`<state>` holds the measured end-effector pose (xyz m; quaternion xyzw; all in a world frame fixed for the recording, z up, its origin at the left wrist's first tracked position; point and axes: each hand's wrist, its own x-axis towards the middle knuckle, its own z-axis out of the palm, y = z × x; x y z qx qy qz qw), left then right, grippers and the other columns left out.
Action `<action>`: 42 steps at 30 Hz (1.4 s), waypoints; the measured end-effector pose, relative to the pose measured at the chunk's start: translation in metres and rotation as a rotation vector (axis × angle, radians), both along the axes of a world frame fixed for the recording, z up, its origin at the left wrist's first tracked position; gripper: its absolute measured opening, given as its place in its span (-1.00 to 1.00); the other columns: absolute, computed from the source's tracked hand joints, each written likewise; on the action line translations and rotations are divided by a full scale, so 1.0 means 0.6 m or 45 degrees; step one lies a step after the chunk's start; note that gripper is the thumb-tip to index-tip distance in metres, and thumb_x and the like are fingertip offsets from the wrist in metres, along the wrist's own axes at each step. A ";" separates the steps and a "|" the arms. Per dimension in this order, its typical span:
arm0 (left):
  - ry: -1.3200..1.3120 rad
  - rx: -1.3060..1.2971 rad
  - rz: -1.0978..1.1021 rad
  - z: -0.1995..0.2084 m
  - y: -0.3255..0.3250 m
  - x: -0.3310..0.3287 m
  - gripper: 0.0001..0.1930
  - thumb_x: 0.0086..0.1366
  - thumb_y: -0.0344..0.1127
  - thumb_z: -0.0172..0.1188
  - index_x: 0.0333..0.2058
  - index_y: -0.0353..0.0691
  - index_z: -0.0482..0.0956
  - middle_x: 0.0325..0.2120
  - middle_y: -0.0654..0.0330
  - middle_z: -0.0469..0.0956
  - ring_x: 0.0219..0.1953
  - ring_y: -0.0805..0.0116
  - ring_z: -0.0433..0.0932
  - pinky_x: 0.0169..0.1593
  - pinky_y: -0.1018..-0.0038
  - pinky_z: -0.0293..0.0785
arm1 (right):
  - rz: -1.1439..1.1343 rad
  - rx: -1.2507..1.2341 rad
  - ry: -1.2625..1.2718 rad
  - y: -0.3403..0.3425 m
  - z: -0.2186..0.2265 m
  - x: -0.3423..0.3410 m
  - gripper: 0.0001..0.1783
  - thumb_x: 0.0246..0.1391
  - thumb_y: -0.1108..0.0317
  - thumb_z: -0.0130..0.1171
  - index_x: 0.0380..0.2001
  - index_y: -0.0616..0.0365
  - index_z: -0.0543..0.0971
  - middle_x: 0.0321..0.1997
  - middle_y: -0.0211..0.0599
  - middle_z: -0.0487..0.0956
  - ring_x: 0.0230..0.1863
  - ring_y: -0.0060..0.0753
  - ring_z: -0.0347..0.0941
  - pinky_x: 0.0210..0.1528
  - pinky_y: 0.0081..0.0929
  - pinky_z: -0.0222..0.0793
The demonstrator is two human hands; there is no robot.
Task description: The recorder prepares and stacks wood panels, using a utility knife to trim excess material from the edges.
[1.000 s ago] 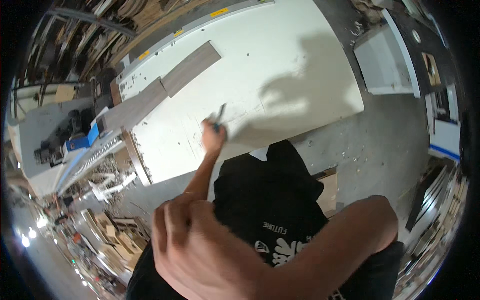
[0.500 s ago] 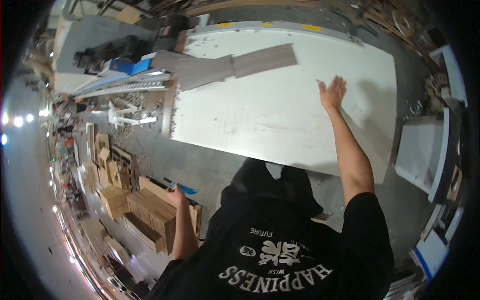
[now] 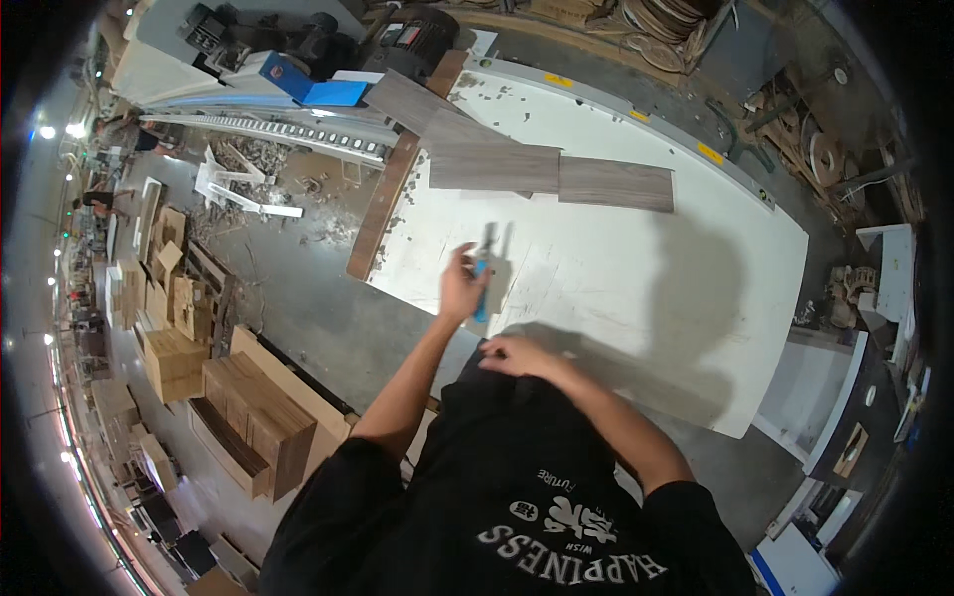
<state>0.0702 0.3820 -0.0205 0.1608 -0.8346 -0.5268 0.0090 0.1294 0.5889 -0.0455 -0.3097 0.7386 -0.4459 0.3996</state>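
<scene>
My left hand (image 3: pixel 460 288) is closed round a blue-handled tool (image 3: pixel 482 298) with a narrow grey head pointing away from me; it hovers over the white board (image 3: pixel 596 258). Blur hides the exact kind of tool. My right hand (image 3: pixel 519 356) is by my waist at the board's near edge, its fingers curled; whatever they hold, if anything, is hidden. Beyond both hands, two grey wood-grain strips (image 3: pixel 616 184) lie end to end on the board. The left one overlaps another slanted grey strip (image 3: pixel 402 99) that reaches toward the machine.
A machine with a slotted rail (image 3: pixel 288 129) and a dark motor (image 3: pixel 412 40) stands at the far left. Cardboard boxes (image 3: pixel 179 363) and a long brown carton (image 3: pixel 260 412) are on the floor at left. A metal rail (image 3: pixel 616 104) runs along the board's far edge.
My left hand has brought the blue-handled tool from beside the cartons to above the board. My right hand has drawn back from over the board, its fingers now curled. The view has turned left.
</scene>
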 end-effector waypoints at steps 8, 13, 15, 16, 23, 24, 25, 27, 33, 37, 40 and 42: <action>-0.082 0.271 -0.500 -0.116 0.064 -0.034 -0.35 0.28 -0.36 0.38 0.34 -0.23 0.40 -0.34 0.19 0.52 -0.32 0.32 0.56 -0.18 0.35 0.55 | -1.247 0.338 0.001 0.437 0.042 -0.058 -0.81 0.39 0.39 0.17 -0.02 0.19 0.65 -0.14 -0.41 0.69 -0.07 -0.51 0.57 0.09 -0.44 0.50; 0.051 0.016 0.247 -0.111 -0.166 0.005 -0.47 0.34 -0.36 0.35 0.24 -0.31 0.46 -0.28 0.17 0.57 -0.28 0.40 0.54 -0.18 0.38 0.55 | -2.143 0.475 -0.290 0.618 0.036 0.202 -0.62 0.44 0.14 0.16 0.12 0.17 0.61 -0.01 -0.40 0.67 0.01 -0.44 0.58 0.07 -0.48 0.46; 0.145 -0.221 0.523 -0.125 -0.275 0.031 -0.54 0.37 -0.42 0.32 0.20 -0.36 0.44 -0.22 0.15 0.58 -0.24 0.41 0.55 -0.13 0.39 0.55 | -2.187 0.565 -0.494 0.627 0.021 0.299 -0.49 0.41 -0.05 0.15 0.15 0.12 0.61 -0.01 -0.38 0.70 -0.01 -0.49 0.59 0.02 -0.52 0.44; 0.185 -0.272 0.616 -0.104 -0.288 0.026 -0.56 0.39 -0.44 0.30 0.19 -0.36 0.44 -0.20 0.15 0.58 -0.24 0.41 0.55 -0.12 0.41 0.55 | -2.155 0.534 -0.473 0.610 0.011 0.354 -0.49 0.42 -0.06 0.12 0.16 0.11 0.62 0.00 -0.36 0.71 -0.03 -0.47 0.60 0.00 -0.50 0.45; -0.457 0.081 -0.212 -0.075 -0.160 -0.028 -0.57 0.21 -0.43 0.43 0.06 -0.22 0.54 -0.25 0.18 0.62 -0.24 0.44 0.60 -0.15 0.39 0.57 | -1.528 0.685 -0.494 0.394 -0.026 0.365 -0.51 0.42 0.11 0.24 0.21 0.26 0.57 0.07 -0.20 0.68 0.07 -0.31 0.63 0.19 -0.34 0.51; -0.522 -0.209 -0.375 -0.052 -0.119 -0.042 -0.53 0.17 -0.36 0.46 0.05 -0.15 0.56 -0.25 0.07 0.64 -0.26 0.20 0.67 -0.16 0.25 0.60 | -1.545 0.696 -0.494 0.377 -0.022 0.345 -0.51 0.42 0.11 0.24 0.21 0.26 0.57 0.07 -0.20 0.68 0.07 -0.31 0.63 0.19 -0.34 0.51; -0.392 -0.316 -0.432 -0.050 -0.106 -0.044 -0.53 0.15 -0.35 0.47 0.04 -0.19 0.56 -0.23 0.02 0.64 -0.27 0.06 0.66 -0.16 0.17 0.60 | -1.521 0.624 -0.516 0.362 -0.013 0.319 -0.55 0.43 0.12 0.24 0.19 0.23 0.60 0.08 -0.18 0.68 0.06 -0.32 0.63 0.18 -0.33 0.50; -0.254 -0.419 -0.486 -0.054 -0.099 -0.039 -0.52 0.14 -0.33 0.48 0.03 -0.22 0.55 -0.21 -0.02 0.64 -0.27 -0.08 0.65 -0.16 0.09 0.59 | -1.497 0.552 -0.531 0.353 0.007 0.281 -0.58 0.44 0.14 0.23 0.17 0.20 0.62 0.08 -0.16 0.68 0.06 -0.33 0.62 0.17 -0.32 0.50; 0.241 -0.747 -0.519 -0.072 -0.122 -0.029 -0.57 0.26 -0.28 0.42 0.06 -0.23 0.55 -0.18 0.05 0.59 -0.08 0.02 0.57 0.04 0.14 0.44 | -1.790 0.405 -0.525 0.364 0.026 0.254 -0.48 0.40 0.07 0.26 0.24 0.19 0.58 0.04 -0.13 0.71 0.06 -0.30 0.63 0.20 -0.33 0.48; 0.444 -0.918 -0.956 -0.030 -0.085 -0.012 -0.44 0.39 -0.12 0.33 0.31 -0.11 0.51 0.05 0.07 0.63 0.08 0.07 0.58 0.28 0.01 0.37 | -1.554 0.651 -0.472 0.374 0.008 0.285 -0.46 0.39 0.04 0.27 0.24 0.20 0.57 0.00 -0.14 0.72 0.05 -0.31 0.63 0.20 -0.34 0.48; 0.382 -1.033 -1.040 -0.027 -0.109 0.030 -0.44 0.39 -0.11 0.33 0.32 -0.10 0.52 0.09 0.08 0.65 0.11 0.08 0.59 0.38 0.00 0.31 | -1.572 0.603 -0.490 0.383 -0.014 0.310 -0.47 0.39 0.04 0.27 0.23 0.18 0.59 -0.01 -0.12 0.72 0.04 -0.30 0.64 0.20 -0.33 0.48; 0.163 -0.849 -1.125 -0.041 -0.153 0.062 -0.49 0.38 -0.11 0.35 0.25 -0.10 0.59 -0.01 0.08 0.68 0.06 0.06 0.61 0.38 0.01 0.29 | -1.611 0.508 -0.510 0.381 -0.028 0.314 -0.48 0.39 0.03 0.26 0.22 0.16 0.59 -0.02 -0.11 0.72 0.04 -0.28 0.64 0.20 -0.33 0.48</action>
